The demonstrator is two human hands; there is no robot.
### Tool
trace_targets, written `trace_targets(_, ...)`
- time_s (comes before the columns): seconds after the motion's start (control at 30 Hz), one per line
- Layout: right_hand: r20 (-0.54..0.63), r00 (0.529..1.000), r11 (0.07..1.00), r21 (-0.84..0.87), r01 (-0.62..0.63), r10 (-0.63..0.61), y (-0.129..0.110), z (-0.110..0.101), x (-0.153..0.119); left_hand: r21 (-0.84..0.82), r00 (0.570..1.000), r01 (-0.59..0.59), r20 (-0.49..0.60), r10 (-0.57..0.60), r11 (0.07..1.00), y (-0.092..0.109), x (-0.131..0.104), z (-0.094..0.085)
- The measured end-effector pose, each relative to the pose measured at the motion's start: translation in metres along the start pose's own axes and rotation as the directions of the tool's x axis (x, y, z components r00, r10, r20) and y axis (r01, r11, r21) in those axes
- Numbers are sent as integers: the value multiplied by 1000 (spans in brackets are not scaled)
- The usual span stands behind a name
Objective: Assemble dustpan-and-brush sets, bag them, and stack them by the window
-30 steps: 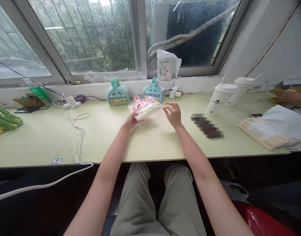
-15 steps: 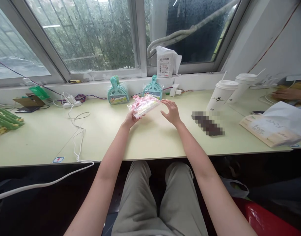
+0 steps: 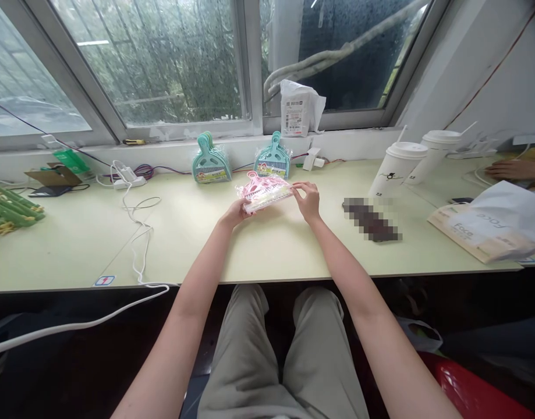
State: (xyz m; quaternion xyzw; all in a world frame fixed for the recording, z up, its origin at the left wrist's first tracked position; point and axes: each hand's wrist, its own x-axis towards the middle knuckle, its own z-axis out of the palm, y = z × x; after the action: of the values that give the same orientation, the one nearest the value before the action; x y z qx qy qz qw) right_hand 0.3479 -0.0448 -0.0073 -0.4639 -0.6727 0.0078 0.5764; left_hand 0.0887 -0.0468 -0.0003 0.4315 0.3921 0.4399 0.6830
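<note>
A pink dustpan-and-brush set [image 3: 267, 189] in clear plastic wrap is held above the table, tilted, its handle pointing away from me. My left hand [image 3: 237, 213] grips its left end, fingers partly under it. At the right end, my right hand [image 3: 308, 201] pinches the edge of the pack between thumb and fingers. Behind it, leaning near the window ledge, stand several turquoise wrapped dustpan sets [image 3: 211, 160] on the left and another turquoise dustpan set [image 3: 273, 156] on the right.
White cables [image 3: 138, 233] run over the table's left side. To the right stand two lidded paper cups [image 3: 398, 166], a blurred dark object [image 3: 372, 221] and a paper bag [image 3: 489, 221]. A white wrapped box [image 3: 296, 110] sits on the ledge. Another person's hand [image 3: 518, 169] rests at far right.
My right hand has closed from open fingers onto the right edge of the pink set. The set has shifted slightly right and become more level.
</note>
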Motion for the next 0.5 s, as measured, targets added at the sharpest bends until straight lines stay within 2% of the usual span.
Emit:
trace_targets(0.13, -40, 998, 999, 12, -41, 42, 0, 3, -2, 75, 998, 4, 60, -9, 997, 3, -9, 9)
trace_targets(0.33, -95, 979, 982, -39, -186, 182, -4, 7, -7, 268, 979, -12, 197, -43, 963, 4, -14, 16)
trace_targets(0.43, -42, 980, 980, 65, -190, 193, -3, 11, -8, 300, 972, -33, 232, -39, 953, 6, -14, 13)
trace_targets(0.5, -3, 970, 955, 179, -237, 241, 0, 14, -7, 329, 969, -46, 244, -38, 943, 6, -15, 10)
